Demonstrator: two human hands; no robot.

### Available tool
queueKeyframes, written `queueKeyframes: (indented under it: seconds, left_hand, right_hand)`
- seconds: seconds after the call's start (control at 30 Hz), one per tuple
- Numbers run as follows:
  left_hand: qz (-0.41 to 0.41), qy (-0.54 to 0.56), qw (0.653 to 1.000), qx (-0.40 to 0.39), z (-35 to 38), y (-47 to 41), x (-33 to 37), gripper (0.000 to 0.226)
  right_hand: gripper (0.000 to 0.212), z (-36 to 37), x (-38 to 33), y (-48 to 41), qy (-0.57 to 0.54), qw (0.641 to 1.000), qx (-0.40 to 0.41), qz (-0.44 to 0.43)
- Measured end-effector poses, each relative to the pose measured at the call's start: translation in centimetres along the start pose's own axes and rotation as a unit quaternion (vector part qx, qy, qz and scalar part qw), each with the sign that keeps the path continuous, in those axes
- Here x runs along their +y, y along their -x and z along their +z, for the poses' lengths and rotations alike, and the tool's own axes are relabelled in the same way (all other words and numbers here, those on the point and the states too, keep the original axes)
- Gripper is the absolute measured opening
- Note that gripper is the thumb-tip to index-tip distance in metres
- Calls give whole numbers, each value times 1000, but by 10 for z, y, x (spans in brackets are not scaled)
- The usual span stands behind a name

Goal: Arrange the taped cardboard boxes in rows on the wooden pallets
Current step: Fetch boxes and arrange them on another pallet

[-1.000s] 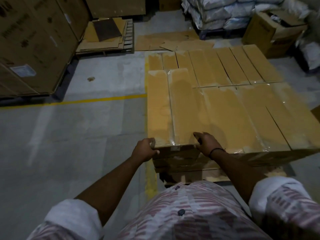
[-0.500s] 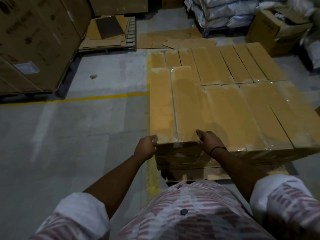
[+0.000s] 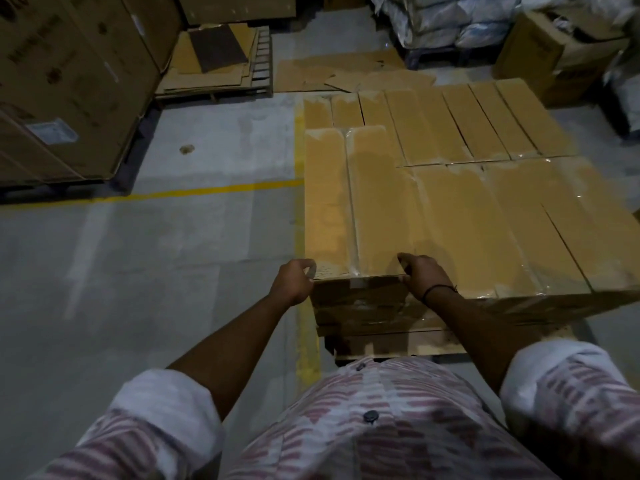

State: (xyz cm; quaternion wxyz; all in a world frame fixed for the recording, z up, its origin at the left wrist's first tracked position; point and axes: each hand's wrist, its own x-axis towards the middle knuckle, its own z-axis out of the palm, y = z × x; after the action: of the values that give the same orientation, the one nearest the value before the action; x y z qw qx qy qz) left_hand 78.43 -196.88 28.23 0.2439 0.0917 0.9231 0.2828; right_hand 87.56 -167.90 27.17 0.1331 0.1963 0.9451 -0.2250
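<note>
Gripping near corners of long tan taped cardboard box, lying lengthwise ahead: left hand, right hand.

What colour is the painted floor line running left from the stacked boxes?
Yellow. The floor line shows plainly in the head view, the only one given.

Taped boxes lie in rows across the centre and right of the frame, on a wooden pallet whose edge shows below them at lower centre. The leftmost front box has the left grip at its near left corner and the right grip over its near edge. Large cartons stand at upper left. At top centre, cardboard sheets lie on a second pallet. Sacks are stacked at upper right.
</note>
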Motion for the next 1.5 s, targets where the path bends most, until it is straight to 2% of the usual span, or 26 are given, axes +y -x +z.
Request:
queueKeyframes:
  seconds: [0.3, 0.53, 0.8, 1.03, 1.23, 1.5]
  left_hand:
    - [11, 24, 1000, -16, -2, 4, -4, 21]
    - [11, 129, 990, 60, -14, 20, -18, 66]
    - [4, 171, 977, 125, -49, 42, -55, 62]
    - [-8, 190, 969, 157, -78, 26, -70, 68]
    - [8, 200, 971, 132, -103, -20, -64, 71]
    - [54, 153, 986, 32, -138, -122, -52, 68]
  right_hand:
    - [53, 1, -11, 6, 45, 999, -8, 22]
    - [55, 2, -63, 9, 57, 997, 41, -33]
    - [50, 22, -142, -5, -8, 996, 49, -70]
    - [52, 15, -180, -37, 21, 993, 28, -109]
    - [53, 5, -202, -93, 6, 995, 22, -100]
    - [54, -8, -221, -193, 2, 999, 30, -44]
